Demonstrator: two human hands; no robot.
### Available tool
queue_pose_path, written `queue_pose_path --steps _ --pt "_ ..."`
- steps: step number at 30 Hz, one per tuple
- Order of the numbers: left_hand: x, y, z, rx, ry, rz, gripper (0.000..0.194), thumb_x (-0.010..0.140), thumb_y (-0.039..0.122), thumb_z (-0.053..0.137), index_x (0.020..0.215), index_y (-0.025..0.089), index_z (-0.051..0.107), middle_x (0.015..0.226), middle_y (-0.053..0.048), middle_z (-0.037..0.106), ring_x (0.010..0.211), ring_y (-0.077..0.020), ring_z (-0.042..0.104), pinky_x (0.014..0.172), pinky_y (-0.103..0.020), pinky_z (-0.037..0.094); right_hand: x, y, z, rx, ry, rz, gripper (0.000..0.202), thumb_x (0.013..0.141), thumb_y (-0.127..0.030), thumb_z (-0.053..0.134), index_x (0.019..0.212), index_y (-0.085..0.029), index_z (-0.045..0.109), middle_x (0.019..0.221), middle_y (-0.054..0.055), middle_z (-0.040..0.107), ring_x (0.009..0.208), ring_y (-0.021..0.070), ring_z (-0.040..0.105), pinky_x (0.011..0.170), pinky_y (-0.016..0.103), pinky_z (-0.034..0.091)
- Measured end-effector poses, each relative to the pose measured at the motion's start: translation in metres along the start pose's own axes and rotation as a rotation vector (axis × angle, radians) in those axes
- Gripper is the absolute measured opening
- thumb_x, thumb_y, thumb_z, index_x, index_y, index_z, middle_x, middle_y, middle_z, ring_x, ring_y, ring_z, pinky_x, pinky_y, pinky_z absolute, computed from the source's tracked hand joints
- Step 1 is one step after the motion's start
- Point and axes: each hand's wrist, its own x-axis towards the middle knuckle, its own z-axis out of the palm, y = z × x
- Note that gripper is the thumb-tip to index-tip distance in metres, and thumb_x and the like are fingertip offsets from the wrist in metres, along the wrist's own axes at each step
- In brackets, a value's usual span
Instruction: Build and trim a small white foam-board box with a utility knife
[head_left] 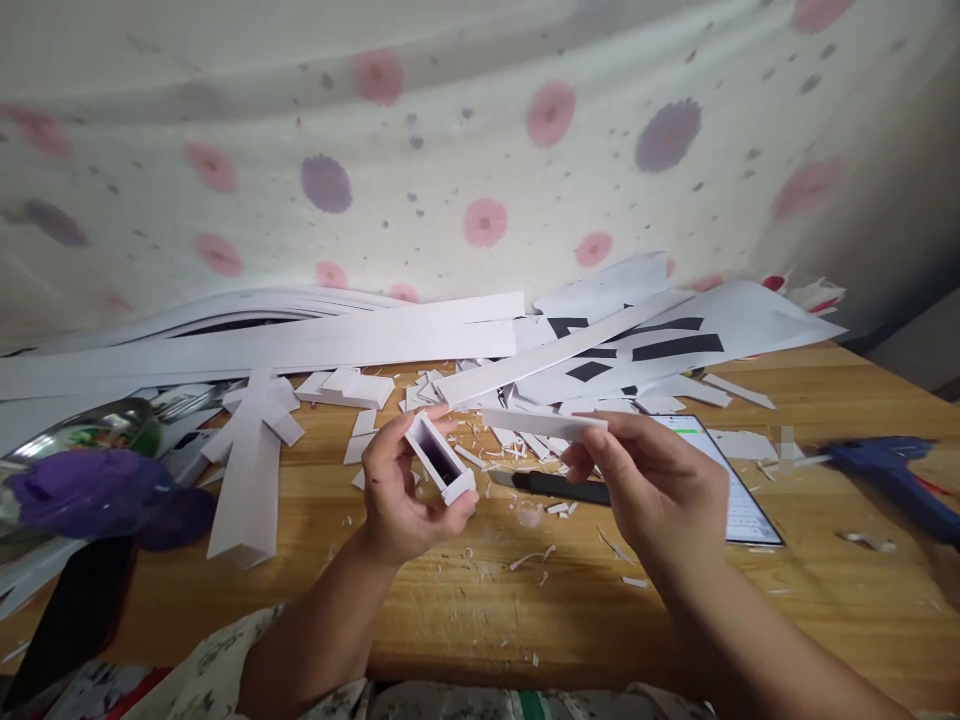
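A small white foam-board box, hollow and open towards me, is held between the fingers and thumb of my left hand. My right hand pinches one end of a flat white strip, whose other end points left towards the box without touching it. Under the strip, a black-handled cutter lies on the wooden table among white scraps. The fingertips of my right hand are partly hidden behind the strip.
A white foam shape and a purple bag over a metal bowl are on the left. A lit tablet and a blue glue gun lie right. Long white strips and printed sheets line the back.
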Motion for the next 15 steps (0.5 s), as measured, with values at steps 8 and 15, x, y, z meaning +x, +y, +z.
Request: queue_pose_path --steps 8,15 --pt "-0.001 -0.004 -0.001 -0.013 0.038 -0.014 0.079 0.066 0.014 0.073 0.134 0.022 0.033 0.122 -0.015 0.054 0.097 -0.0237 0.066 0.082 -0.044 0.057 0.003 0.032 0.001 0.46 -0.076 0.48 0.027 0.077 -0.034 0.067 0.098 -0.017 0.063 0.056 -0.002 0.064 0.047 0.0113 0.058 0.048 0.026 0.051" --pt "-0.003 -0.001 -0.001 -0.014 0.058 -0.101 0.076 0.064 0.014 0.073 0.131 0.024 0.039 0.12 -0.013 0.057 0.094 -0.0231 0.068 0.076 -0.039 0.059 0.003 0.07 -0.009 0.023 -0.193 0.602 0.025 0.08 -0.036 0.056 0.094 -0.015 0.059 0.059 -0.001 0.063 0.046 0.0121 0.059 0.051 0.027 0.05"
